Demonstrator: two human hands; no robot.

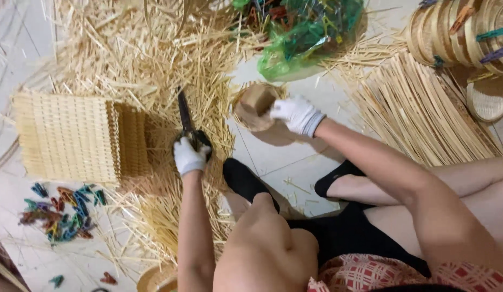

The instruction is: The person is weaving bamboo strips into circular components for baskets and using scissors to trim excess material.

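Note:
My left hand (190, 156), in a white glove, grips the black handles of a pair of scissors (185, 120) whose blades point away over a heap of cut straw (154, 70). My right hand (297, 114), also gloved in white, holds a small round woven basket (254, 106) by its rim, tilted so its open mouth faces up, just above the tiled floor. The two hands are about a hand's width apart. My bare legs and black socks lie below them.
A stack of flat woven mats (67, 138) lies at the left. Coloured clothes pegs (62, 212) are scattered at lower left. A green plastic bag of pegs (305, 30) sits at the top. Bamboo strips (419, 113) and stacked round baskets (467, 32) are at the right.

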